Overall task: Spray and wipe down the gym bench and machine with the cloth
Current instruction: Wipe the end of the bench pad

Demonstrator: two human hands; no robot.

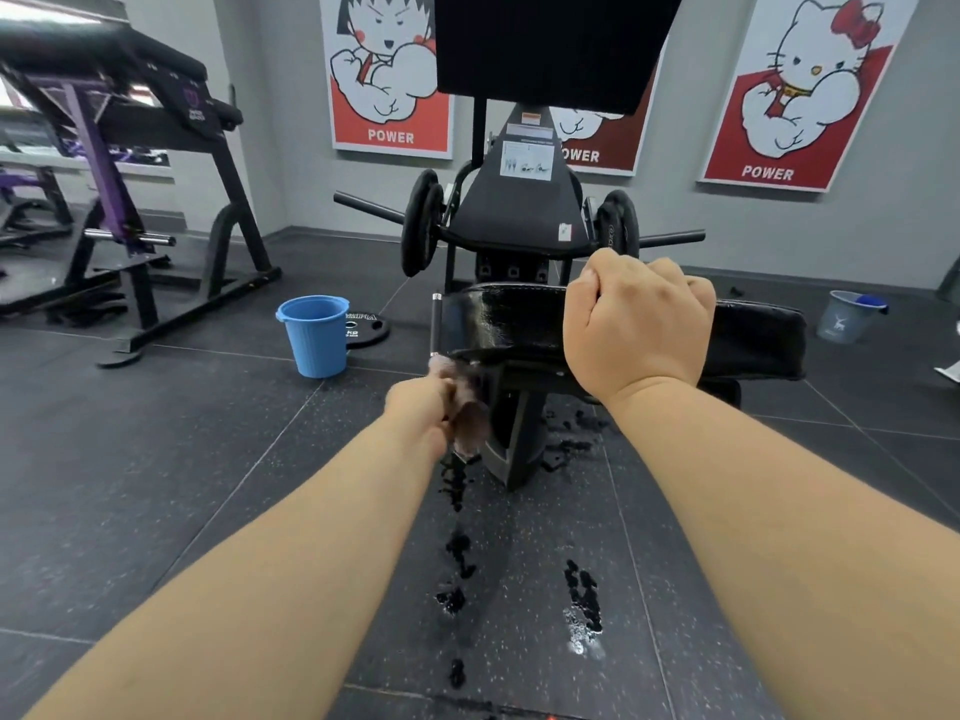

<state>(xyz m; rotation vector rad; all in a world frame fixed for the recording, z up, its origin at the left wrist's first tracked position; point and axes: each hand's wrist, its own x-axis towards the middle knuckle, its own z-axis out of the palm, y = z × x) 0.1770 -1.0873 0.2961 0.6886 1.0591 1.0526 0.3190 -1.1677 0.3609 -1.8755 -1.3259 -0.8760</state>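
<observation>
Water (584,605) lies in dark splashes on the speckled floor (156,485) between the two outstretched bare forearms, trailing forward to the foot of a black post (514,444). The left hand (418,407) grips a pinkish-brown cloth (470,418), which is blurred, and holds it against the post just under the near left corner of the bench (509,319). The bench is a glossy black padded slab on top of that post and looks wet on its left half. The right hand (641,324) sits on top of it, fingers curled over its far edge in a firm grip. To the left, near the bench, a blue bucket (314,337) stands on the floor with a black weight plate (369,330) lying flat just behind it. A grey bucket (847,319) stands well apart on the right. Behind the bench rises the black machine (524,210), with round weights on both sides and a dark back pad above. A purple-framed rack (104,148) stands at far left. Cartoon posters (389,70) reading POWER hang on the grey wall.
</observation>
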